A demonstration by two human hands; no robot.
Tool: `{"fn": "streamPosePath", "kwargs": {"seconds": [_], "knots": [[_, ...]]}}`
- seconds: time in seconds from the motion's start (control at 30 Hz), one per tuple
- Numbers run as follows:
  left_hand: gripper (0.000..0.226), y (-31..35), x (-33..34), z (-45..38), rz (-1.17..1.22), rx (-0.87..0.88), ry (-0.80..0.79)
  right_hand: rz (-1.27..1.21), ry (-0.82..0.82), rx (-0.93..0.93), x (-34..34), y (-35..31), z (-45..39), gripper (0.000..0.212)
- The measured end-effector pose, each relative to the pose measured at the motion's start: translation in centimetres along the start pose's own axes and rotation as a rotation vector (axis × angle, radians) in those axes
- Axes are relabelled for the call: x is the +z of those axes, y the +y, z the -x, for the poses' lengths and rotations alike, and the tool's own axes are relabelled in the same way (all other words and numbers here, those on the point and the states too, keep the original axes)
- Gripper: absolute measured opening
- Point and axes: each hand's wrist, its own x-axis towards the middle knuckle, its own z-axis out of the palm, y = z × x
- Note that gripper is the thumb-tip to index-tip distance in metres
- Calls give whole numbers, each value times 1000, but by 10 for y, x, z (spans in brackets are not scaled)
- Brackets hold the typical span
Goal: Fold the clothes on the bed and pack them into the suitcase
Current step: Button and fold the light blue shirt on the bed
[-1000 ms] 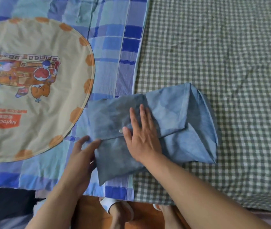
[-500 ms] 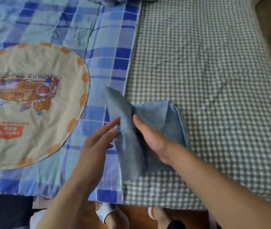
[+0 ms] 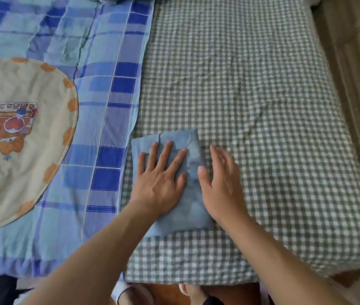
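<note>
Half a second back the blue garment (image 3: pixel 174 183) stood half-lifted between the two hands with one flap in the air; now that flap is down and the cloth lies as a compact folded rectangle, flat on the checked sheet (image 3: pixel 262 128) near the bed's front edge, just right of the blue plaid quilt (image 3: pixel 99 106). Its long axis runs away from the person, near edge to far edge. Nearest, the left hand (image 3: pixel 161 183) lies on top of the bundle with fingers straight and spread, palm pressing the fold flat, gripping nothing. Just beside it, the right hand (image 3: pixel 220 186) is also open, fingers straight, its thumb side touching the bundle's right edge and the rest over the sheet. Both hands are equally close for a lift. No suitcase is in view, so which way the bundle must travel cannot be told.
</note>
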Motion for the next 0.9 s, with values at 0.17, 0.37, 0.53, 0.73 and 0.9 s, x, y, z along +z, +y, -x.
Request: {"fn": "streamPosePath", "kwargs": {"seconds": [0.17, 0.37, 0.53, 0.73, 0.9], "knots": [[61, 18, 21, -15, -162, -51, -89, 283, -598, -111, 20, 29, 10, 84], [70, 37, 29, 79, 37, 119, 196, 254, -355, -246, -14, 17, -37, 29], [94, 45, 69, 91, -138, 157, 142, 97, -514, -172, 6, -12, -134, 52], [64, 48, 62, 70, -215, 167, 145, 285, -773, -137, 17, -23, -168, 50], [40, 26, 26, 88, 46, 264, 359, 96, -825, 34, -10, -25, -153, 28]]}}
